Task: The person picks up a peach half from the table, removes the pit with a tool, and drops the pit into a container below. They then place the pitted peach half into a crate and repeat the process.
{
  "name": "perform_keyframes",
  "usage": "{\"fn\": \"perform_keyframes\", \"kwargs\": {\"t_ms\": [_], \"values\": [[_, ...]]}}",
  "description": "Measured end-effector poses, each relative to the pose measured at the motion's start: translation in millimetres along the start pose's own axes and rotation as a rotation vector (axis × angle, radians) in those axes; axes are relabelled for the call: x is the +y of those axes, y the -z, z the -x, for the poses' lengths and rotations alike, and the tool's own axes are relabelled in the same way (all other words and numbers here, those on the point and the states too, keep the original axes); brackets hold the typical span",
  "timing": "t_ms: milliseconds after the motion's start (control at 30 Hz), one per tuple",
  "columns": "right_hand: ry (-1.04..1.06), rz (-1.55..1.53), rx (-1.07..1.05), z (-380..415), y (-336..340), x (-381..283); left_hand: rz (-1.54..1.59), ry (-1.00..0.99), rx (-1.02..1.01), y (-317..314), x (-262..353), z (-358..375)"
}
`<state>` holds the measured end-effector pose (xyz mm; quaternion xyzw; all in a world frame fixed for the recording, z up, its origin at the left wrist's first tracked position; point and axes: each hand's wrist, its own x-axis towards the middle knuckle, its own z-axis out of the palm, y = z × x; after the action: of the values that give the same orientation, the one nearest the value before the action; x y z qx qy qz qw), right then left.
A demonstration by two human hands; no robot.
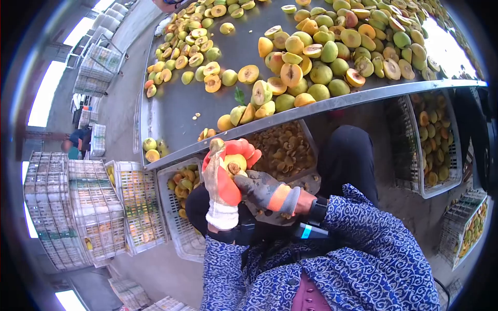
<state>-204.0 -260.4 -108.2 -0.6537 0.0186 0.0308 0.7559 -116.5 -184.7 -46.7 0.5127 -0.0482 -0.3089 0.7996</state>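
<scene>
My left hand [222,179], in an orange and white glove, cups a halved peach [234,164] with the pit showing. My right hand [262,191], in a dark grey glove with an orange cuff, presses at the pit with its fingertips, and I cannot tell if it holds a tool. Both hands hover just below the edge of the metal table [176,111]. A pile of whole and halved peaches [316,57] lies on that table.
A crate of pits and scraps [282,150] sits under the table edge ahead of my hands. Crates of halved fruit stand at left [181,194] and right [433,140]. Stacked empty crates [78,207] fill the left side. Another person [75,142] crouches far left.
</scene>
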Motion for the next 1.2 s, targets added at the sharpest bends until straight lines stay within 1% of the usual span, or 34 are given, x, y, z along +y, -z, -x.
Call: {"fn": "perform_keyframes", "kwargs": {"t_ms": [33,100,133,167,200,300,400,433,500,533,600,633,700,800,833,933,967,1000,1033,1067,1100,1133,1167,1200], "values": [[0.046,0.004,0.018,-1,0,3,0.028,-0.031,0.024,-3,-3,2],[0.143,0.011,0.049,-3,4,-4,0.073,-0.079,-0.019,0,-8,1],[-0.075,-0.065,-0.032,-1,8,-8,0.095,-0.102,-0.043,1,-10,0],[-0.292,-0.141,-0.113,5,19,-39,0.085,-0.115,-0.034,2,-12,0],[-0.509,-0.218,-0.195,9,25,-54,0.075,-0.129,-0.026,4,-14,1],[-0.057,0.008,-0.097,11,20,-31,0.025,-0.203,0.002,2,-20,2],[0.132,0.078,0.002,7,15,-11,0.021,-0.268,0.034,-1,-23,0],[0.057,0.039,-0.022,7,16,-6,0.028,-0.278,0.045,-2,-24,0],[-0.094,-0.042,-0.074,8,24,-25,-0.044,-0.326,0.064,-5,-24,1],[-0.017,0.035,-0.050,6,22,-20,-0.078,-0.356,0.071,-9,-22,-1],[0.137,0.188,-0.001,3,18,-14,-0.022,-0.334,0.096,-13,-20,-1],[0.082,0.116,-0.016,3,19,-11,0.004,-0.319,0.111,-13,-20,0],[-0.028,-0.033,-0.042,5,25,-25,-0.013,-0.334,0.073,-11,-19,-4],[0.033,0.024,-0.030,1,23,-20,-0.106,-0.385,0.073,-16,-18,-3],[-0.052,-0.095,-0.089,2,25,-20,-0.151,-0.406,0.084,-18,-17,-2],[-0.287,-0.495,-0.254,10,38,-38,-0.407,-0.605,-0.044,-27,-11,5],[-0.348,-0.646,-0.311,12,41,-39,-0.453,-0.647,-0.065,-30,-7,6],[-0.406,-0.792,-0.369,13,45,-56,-0.483,-0.669,-0.110,-29,-4,5],[-0.439,-0.884,-0.293,28,49,-79,-0.512,-0.692,-0.159,-28,-1,4],[-0.449,-0.943,-0.365,29,52,-77,-0.539,-0.717,-0.208,-28,2,4],[-0.461,-1.000,-0.438,30,55,-72,-0.500,-0.713,-0.253,-31,4,5],[-0.475,-1.051,-0.515,30,57,-66,-0.467,-0.657,-0.231,-33,7,7],[-0.516,-1.109,-0.538,30,56,-65,-0.433,-0.605,-0.205,-35,9,10],[-0.468,-0.994,-0.439,27,51,-66,-0.398,-0.556,-0.177,-37,11,13]]}}
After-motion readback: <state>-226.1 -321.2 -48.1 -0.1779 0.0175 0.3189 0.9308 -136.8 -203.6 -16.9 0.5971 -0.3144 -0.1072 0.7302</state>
